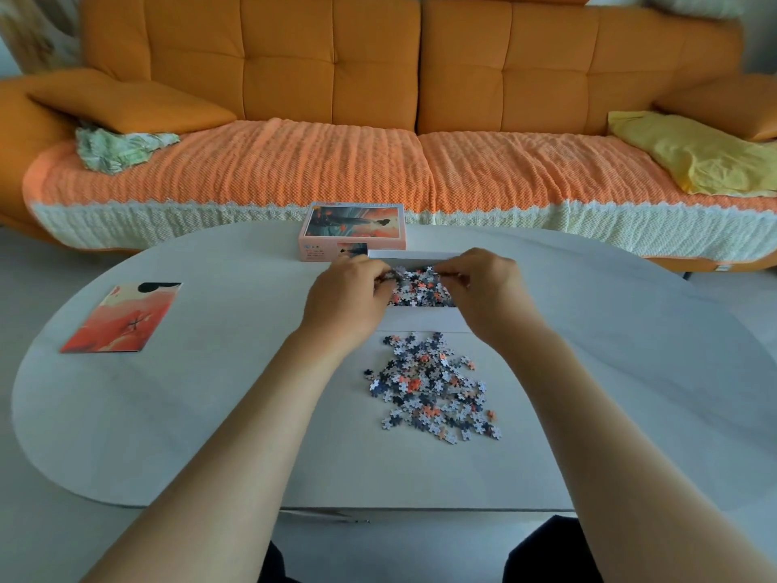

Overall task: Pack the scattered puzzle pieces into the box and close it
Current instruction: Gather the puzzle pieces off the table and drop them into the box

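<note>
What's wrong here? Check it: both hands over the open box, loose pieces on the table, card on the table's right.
The card lies on the table's left, not right; the head view shows it. The left hand and right hand are over the open box, loose pieces on the table.

Single head camera, aimed forward and down.
I look from just behind and above the left hand (349,298) and right hand (483,292); table (202,397) spreads near around them, sofa (336,77) well beyond.

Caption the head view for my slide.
Left hand and right hand reach into the box; loose pieces lie on the table.
</note>
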The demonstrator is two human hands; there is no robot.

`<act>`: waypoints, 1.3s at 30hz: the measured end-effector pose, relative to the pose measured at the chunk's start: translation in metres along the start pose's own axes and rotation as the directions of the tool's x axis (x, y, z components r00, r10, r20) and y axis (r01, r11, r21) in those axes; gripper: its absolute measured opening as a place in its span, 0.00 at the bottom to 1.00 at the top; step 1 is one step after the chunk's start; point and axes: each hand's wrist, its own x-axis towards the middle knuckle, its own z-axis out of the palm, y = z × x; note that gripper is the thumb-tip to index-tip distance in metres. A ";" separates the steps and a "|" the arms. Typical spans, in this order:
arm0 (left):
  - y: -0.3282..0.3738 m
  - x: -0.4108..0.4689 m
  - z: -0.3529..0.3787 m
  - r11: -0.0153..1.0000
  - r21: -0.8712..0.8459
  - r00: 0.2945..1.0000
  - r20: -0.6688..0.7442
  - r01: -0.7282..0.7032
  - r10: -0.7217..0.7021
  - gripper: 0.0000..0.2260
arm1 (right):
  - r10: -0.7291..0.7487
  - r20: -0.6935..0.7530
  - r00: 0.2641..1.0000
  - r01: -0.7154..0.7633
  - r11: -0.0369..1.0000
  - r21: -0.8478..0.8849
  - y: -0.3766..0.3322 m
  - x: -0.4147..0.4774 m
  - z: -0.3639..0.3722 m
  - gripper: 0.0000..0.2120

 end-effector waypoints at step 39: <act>0.000 -0.063 0.012 0.978 -0.023 0.869 0.455 -0.209 0.196 0.23 | 0.080 0.546 0.834 0.091 0.956 -0.278 -0.010 -0.057 0.003 0.20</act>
